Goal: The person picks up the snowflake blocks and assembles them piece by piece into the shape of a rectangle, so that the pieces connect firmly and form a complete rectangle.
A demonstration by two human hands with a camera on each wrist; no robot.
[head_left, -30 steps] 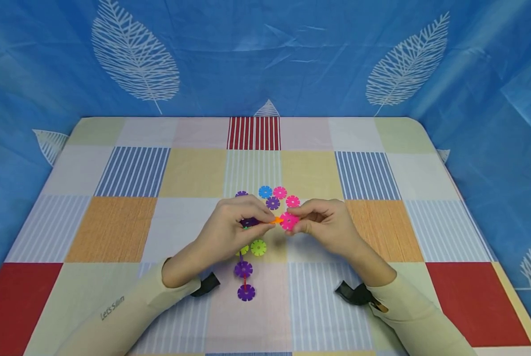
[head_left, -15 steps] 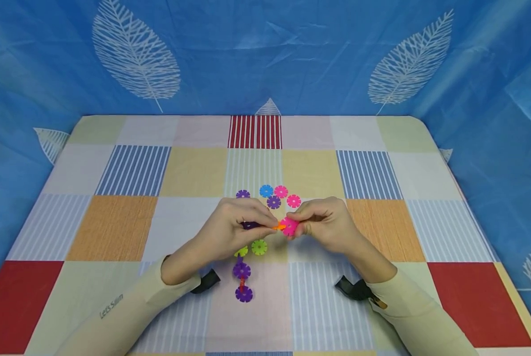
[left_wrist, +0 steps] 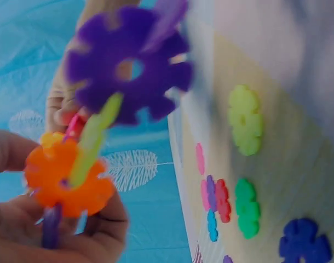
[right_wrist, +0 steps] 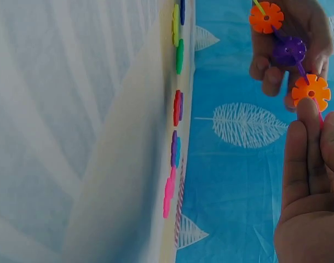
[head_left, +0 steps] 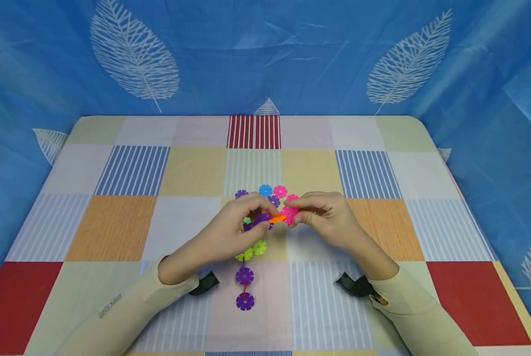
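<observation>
The left hand [head_left: 240,225] is gripping a purple disc [right_wrist: 290,51]; the right hand [head_left: 330,216] is pinching a pink disc [head_left: 289,214]. A linked orange disc [right_wrist: 320,86] is sitting between both hands' fingertips. Two more purple discs [head_left: 245,275] are hanging below the left fingers.

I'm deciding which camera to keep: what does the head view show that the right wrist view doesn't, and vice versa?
Only head: both sleeves, the dark straps, and the two purple discs nearest the person.

Only right wrist: the palm side of the right hand and the flat face of the orange disc, nearly edge-on from the head.

Both: the left hand, the pink disc, the tablecloth and the blue curtain.
</observation>
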